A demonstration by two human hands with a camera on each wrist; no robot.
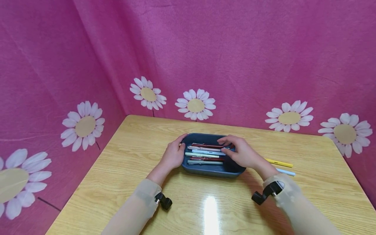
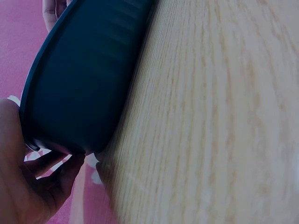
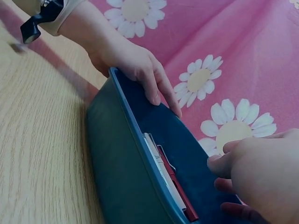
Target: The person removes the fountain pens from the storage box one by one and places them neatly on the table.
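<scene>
A dark blue tray (image 1: pixel 210 172) with raised walls stands on the table. Inside lie several capped pens in a row: a dark red pen (image 1: pixel 202 145) at the back, then pink, light blue (image 1: pixel 208 152) and pale green ones, another dark red one and a grey pen (image 1: pixel 205 162) in front. My left hand (image 1: pixel 173 153) grips the tray's left end, thumb over the rim and fingers against the outer wall (image 2: pixel 70 135). Over the right part of the tray, my right hand (image 1: pixel 241 152) is loosely bent, fingertips close to the pens' ends, with no pen visible between its fingers (image 3: pixel 224 163).
Right of the tray, a yellow pen (image 1: pixel 280 163) and a light blue pen (image 1: pixel 285 172) lie on the wooden table (image 1: pixel 132 202), partly behind my right forearm. A pink cloth (image 1: pixel 235 65) with daisies hangs along the table's back and left. Both wrists carry small black cameras.
</scene>
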